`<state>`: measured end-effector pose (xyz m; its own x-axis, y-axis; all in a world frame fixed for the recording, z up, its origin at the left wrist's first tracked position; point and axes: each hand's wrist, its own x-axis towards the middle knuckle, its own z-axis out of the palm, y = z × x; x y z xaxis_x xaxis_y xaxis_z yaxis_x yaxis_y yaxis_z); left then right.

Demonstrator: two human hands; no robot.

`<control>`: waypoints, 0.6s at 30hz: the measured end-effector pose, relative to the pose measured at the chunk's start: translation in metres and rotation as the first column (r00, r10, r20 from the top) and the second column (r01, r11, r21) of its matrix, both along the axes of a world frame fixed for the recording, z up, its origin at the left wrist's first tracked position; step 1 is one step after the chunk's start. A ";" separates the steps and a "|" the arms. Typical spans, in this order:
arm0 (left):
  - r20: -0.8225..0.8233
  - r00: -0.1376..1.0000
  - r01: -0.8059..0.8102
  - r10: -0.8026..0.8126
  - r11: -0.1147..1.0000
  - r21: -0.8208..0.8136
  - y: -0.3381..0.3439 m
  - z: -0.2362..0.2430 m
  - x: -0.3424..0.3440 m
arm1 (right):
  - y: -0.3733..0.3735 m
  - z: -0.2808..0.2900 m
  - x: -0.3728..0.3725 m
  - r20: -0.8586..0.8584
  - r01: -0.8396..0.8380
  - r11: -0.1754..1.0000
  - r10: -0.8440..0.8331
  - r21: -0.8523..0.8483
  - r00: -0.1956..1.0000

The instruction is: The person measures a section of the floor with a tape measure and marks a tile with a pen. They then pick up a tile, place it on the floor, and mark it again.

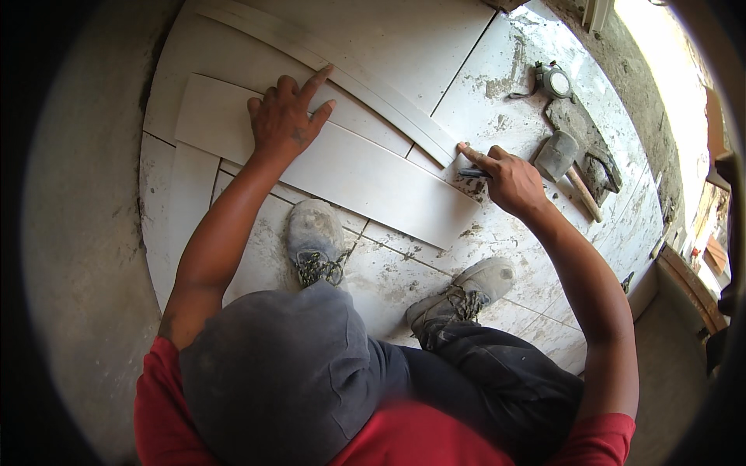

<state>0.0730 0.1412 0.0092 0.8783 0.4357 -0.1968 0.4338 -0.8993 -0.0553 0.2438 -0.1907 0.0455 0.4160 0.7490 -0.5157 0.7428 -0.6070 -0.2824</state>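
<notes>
A long narrow pale strip (373, 101) lies slantwise across the tiled floor. My left hand (286, 120) has its fingers spread, the index fingertip pressing on the strip near its middle. My right hand (513, 180) is at the strip's right end, its index finger stretched out to touch that end. Its other fingers are curled round a slim dark pen-like tool (472, 172), which points left. Between my feet and the strip rests a wider white tile plank (365, 171); my left hand and wrist reach over it.
To the right of my right hand lie a rubber mallet (557, 155), a trowel (579, 124) caked with grey mortar, and a round-faced tape measure (550, 80). My two dusty shoes (315, 233) stand on mortar-smeared floor tiles (381, 264). A bare grey wall (85, 233) rises at the left.
</notes>
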 end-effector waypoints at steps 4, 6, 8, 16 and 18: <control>-0.014 1.000 -0.023 0.023 1.000 -0.016 0.004 0.000 0.001 | 0.001 0.001 0.001 -0.002 -0.005 1.000 0.005 -0.022 1.000; -0.013 0.999 -0.030 0.029 0.999 -0.022 0.005 0.000 0.001 | 0.001 0.002 0.001 -0.004 -0.005 1.000 0.005 -0.031 1.000; -0.008 0.999 -0.034 0.033 0.999 -0.024 0.006 0.000 0.001 | 0.001 0.002 0.000 0.000 -0.005 0.999 0.005 -0.032 1.000; -0.007 0.998 -0.056 0.056 0.998 -0.007 0.010 -0.001 0.002 | 0.001 0.000 0.000 0.005 -0.004 1.000 0.004 -0.028 1.000; -0.003 0.998 -0.060 0.060 0.998 -0.002 0.011 -0.001 0.002 | 0.001 0.001 0.000 0.007 -0.008 1.000 0.008 -0.029 1.000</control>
